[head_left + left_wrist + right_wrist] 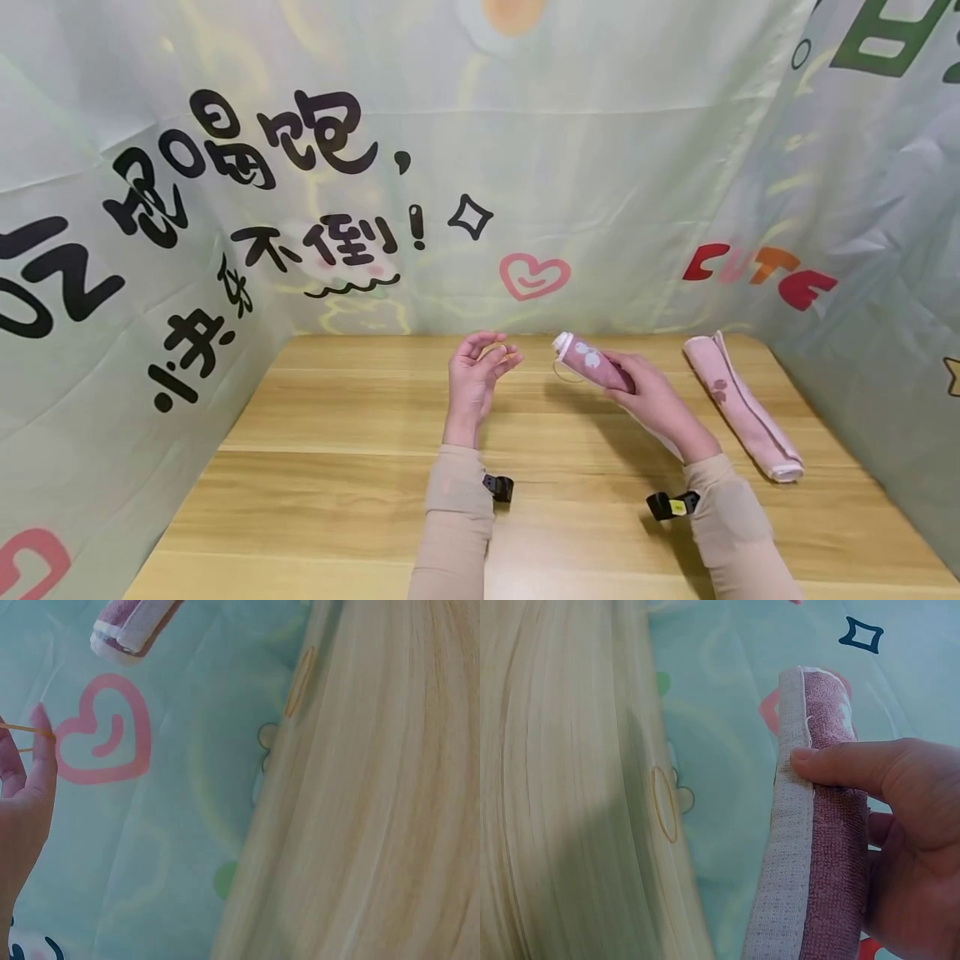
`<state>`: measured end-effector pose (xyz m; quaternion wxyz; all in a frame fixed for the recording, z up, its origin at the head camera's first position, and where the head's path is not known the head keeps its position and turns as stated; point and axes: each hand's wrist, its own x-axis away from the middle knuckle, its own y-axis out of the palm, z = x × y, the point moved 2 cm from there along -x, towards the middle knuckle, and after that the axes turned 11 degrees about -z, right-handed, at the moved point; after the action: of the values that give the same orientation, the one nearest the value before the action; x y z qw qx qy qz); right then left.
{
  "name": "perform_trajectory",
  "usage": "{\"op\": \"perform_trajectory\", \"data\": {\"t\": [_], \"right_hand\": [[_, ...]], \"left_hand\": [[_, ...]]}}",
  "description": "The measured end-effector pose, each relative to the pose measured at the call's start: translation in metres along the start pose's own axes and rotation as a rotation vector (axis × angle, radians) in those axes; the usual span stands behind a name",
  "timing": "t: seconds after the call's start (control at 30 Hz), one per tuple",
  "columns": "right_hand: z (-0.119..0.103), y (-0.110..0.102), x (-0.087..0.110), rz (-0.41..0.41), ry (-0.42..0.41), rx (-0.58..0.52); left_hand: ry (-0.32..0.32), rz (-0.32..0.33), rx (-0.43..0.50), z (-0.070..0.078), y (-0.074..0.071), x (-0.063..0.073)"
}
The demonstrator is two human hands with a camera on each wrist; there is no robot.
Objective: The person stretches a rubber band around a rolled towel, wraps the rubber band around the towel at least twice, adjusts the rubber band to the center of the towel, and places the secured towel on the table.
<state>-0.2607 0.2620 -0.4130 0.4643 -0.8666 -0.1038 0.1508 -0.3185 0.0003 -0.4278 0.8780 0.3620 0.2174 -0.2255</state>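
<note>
Fingers (43,761) of the left hand (471,383) stand apart and partly bent, a thin yellow rubber band (22,728) looped across them; that spread seems to be what draws the loop taut. Some fingertips fall outside the left wrist view, so I cannot tell exactly which ones carry it. Opposite, the right hand (662,402) grips a rolled mauve towel (592,360) above the table, its thumb pressed across the pale outer edge, probably to stop the roll loosening. Gripped this way, the towel tilts its white-flowered end up toward the left hand and leaves that end bare.

Near the far table edge lies another rubber band (301,681), just below the raised end. Off to the right, a rolled pale pink towel (738,408) rests slantwise, well apart from the left hand.

Light wood-grain planks make up the table (337,500). Pale green printed cloth (637,183) walls it at the back and both sides, with black Chinese lettering, a pink heart (535,277) and the word CUTE.
</note>
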Motion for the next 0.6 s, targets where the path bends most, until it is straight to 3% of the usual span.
{"op": "perform_trajectory", "data": {"t": [0.23, 0.47, 0.6], "right_hand": [[-0.003, 0.002, -0.002, -0.038, 0.020, -0.038], [-0.004, 0.004, -0.003, -0.055, -0.002, -0.070], [-0.006, 0.006, -0.003, -0.048, -0.028, -0.079]], "left_hand": [[-0.070, 0.026, 0.020, -0.004, -0.005, 0.001], [-0.209, 0.060, -0.115, -0.015, -0.007, 0.001], [-0.280, 0.033, -0.204, -0.018, -0.004, 0.002]]}}
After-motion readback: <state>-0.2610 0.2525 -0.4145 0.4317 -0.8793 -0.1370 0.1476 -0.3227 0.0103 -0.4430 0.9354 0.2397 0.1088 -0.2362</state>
